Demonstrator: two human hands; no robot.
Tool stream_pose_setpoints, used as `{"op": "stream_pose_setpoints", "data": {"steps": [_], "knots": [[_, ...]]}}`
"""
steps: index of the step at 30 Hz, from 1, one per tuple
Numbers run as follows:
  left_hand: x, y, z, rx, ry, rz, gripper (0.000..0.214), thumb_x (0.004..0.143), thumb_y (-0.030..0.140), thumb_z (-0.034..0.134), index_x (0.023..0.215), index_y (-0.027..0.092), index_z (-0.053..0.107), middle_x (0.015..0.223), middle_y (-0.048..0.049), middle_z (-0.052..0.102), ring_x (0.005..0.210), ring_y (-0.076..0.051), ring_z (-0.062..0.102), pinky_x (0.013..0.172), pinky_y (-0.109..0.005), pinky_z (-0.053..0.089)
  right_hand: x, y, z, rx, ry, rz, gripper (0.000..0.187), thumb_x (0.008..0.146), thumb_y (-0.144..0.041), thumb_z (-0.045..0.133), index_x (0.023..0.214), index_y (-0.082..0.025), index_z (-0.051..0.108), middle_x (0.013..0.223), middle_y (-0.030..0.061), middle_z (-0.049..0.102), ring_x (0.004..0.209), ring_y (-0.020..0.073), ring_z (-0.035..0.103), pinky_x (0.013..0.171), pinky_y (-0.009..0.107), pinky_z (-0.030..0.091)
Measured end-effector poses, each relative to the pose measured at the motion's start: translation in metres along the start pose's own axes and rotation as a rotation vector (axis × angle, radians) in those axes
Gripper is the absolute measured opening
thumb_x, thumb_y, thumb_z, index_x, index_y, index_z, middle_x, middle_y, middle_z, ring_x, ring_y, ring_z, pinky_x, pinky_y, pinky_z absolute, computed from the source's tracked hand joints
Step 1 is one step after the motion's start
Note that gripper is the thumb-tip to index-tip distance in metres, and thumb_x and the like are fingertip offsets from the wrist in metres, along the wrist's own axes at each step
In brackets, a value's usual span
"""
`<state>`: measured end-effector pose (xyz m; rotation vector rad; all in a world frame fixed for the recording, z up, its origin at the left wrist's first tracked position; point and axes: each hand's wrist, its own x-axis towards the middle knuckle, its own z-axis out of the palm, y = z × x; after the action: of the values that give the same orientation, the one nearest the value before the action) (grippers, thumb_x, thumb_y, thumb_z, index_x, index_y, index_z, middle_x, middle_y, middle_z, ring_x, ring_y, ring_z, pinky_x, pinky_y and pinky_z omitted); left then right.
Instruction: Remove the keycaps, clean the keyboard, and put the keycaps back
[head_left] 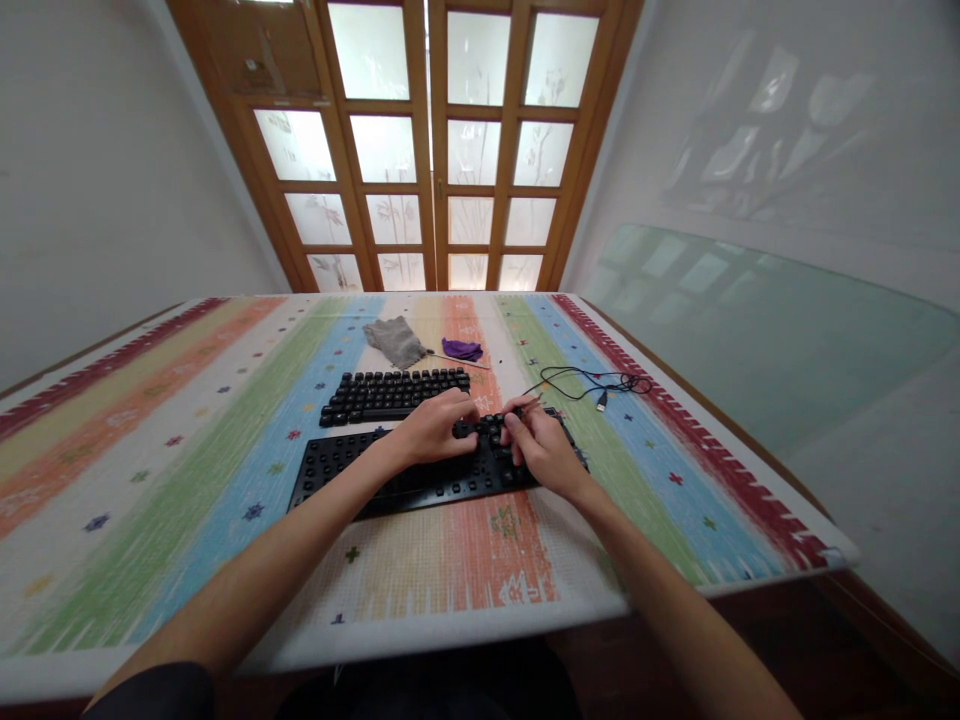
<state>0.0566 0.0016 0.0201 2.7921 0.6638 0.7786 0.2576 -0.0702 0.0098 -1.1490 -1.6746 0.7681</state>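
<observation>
A black keyboard (322,468) lies on the table in front of me, its left part bared of keycaps and several keys still on its right part. Behind it, loose black keycaps (397,392) stand in rows. My left hand (441,425) is over the middle of the keyboard, thumb and fingers closed around something dark that I cannot make out. Over the right part, my right hand (541,440) is curled with thumb against fingers. A thin tip shows above its fingers, but what it holds is mostly hidden.
A grey cloth (394,342) lies beyond the keycaps, beside a purple cloth (462,349) and a thin rod (461,360). To the right, a black USB cable (592,385) is loosely coiled. A striped tablecloth (225,480) covers the table; walls flank it and a glazed wooden door (435,150) stands behind.
</observation>
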Motion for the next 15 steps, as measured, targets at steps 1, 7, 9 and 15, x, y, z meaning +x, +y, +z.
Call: {"op": "stream_pose_setpoints", "data": {"steps": [1, 7, 9, 15], "knots": [[0.001, -0.001, 0.0, -0.011, 0.01, -0.001, 0.004, 0.079, 0.02, 0.059, 0.083, 0.018, 0.059, 0.082, -0.0026, 0.059, 0.082, -0.017, 0.055, 0.074, -0.028, 0.046, 0.0, 0.001, 0.0, 0.004, 0.015, 0.002, 0.03, 0.098, -0.049, 0.041, 0.099, -0.019, 0.046, 0.068, -0.0021, 0.058, 0.044, 0.0109, 0.051, 0.047, 0.025, 0.041], [0.007, -0.017, -0.002, 0.038, 0.021, -0.023, 0.005, 0.077, 0.016, 0.058, 0.082, 0.018, 0.059, 0.081, -0.0021, 0.057, 0.082, -0.018, 0.054, 0.075, -0.029, 0.046, -0.001, 0.007, -0.001, 0.017, 0.092, 0.025, 0.035, 0.096, -0.055, 0.042, 0.097, -0.02, 0.046, 0.067, -0.0025, 0.058, 0.044, 0.0109, 0.051, 0.047, 0.025, 0.041], [0.009, -0.023, -0.002, 0.113, 0.005, -0.02, 0.005, 0.077, 0.015, 0.058, 0.081, 0.018, 0.059, 0.083, -0.0033, 0.057, 0.085, -0.019, 0.054, 0.077, -0.03, 0.046, -0.001, 0.008, -0.001, 0.023, 0.094, 0.034, 0.036, 0.095, -0.056, 0.042, 0.097, -0.02, 0.046, 0.067, -0.0021, 0.058, 0.044, 0.0112, 0.051, 0.047, 0.025, 0.041], [0.02, -0.036, 0.006, 0.288, -0.073, -0.026, 0.006, 0.079, 0.016, 0.057, 0.081, 0.016, 0.062, 0.093, -0.0077, 0.055, 0.088, -0.021, 0.053, 0.079, -0.033, 0.048, -0.003, 0.008, -0.001, 0.032, 0.103, 0.052, 0.04, 0.094, -0.06, 0.043, 0.098, -0.021, 0.047, 0.068, -0.0008, 0.059, 0.044, 0.0124, 0.051, 0.046, 0.027, 0.041]]}}
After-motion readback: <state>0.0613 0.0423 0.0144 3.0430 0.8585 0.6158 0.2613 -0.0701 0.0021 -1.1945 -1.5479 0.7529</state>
